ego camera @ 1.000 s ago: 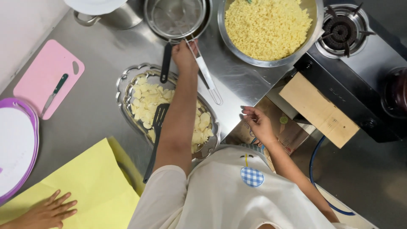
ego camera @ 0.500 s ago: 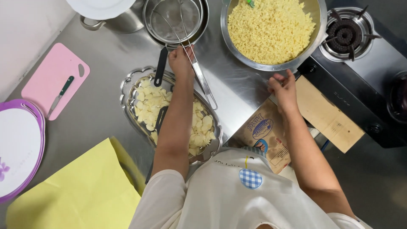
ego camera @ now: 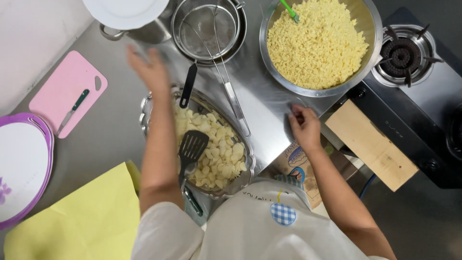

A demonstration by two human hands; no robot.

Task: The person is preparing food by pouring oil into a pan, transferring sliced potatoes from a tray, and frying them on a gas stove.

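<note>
My left hand (ego camera: 150, 68) is blurred, fingers spread, hovering over the steel counter just below a pot (ego camera: 144, 30) covered by a white plate. It holds nothing. Under my left forearm sits a metal tray (ego camera: 147, 115) of pale sliced pieces with a black slotted spatula (ego camera: 191, 150) lying in it. My right hand (ego camera: 305, 126) rests on the counter's edge below a big steel bowl (ego camera: 274, 77) of yellow pasta, fingers curled, with nothing seen in it. A wire skimmer (ego camera: 226, 82) lies across the counter between my hands.
A pink cutting board (ego camera: 57, 94) with a small knife (ego camera: 72, 111) lies at the left. A purple-rimmed white lid (ego camera: 19, 163), a yellow cloth (ego camera: 82, 221), a wooden board (ego camera: 370, 144) and a gas burner (ego camera: 404, 55) surround the counter. A printed bag (ego camera: 293, 163) sits below the counter edge.
My left hand left the skimmer handle and swung left toward the covered pot. My right hand rose from the bag to the counter edge below the pasta bowl. Another person's hand at lower left is gone.
</note>
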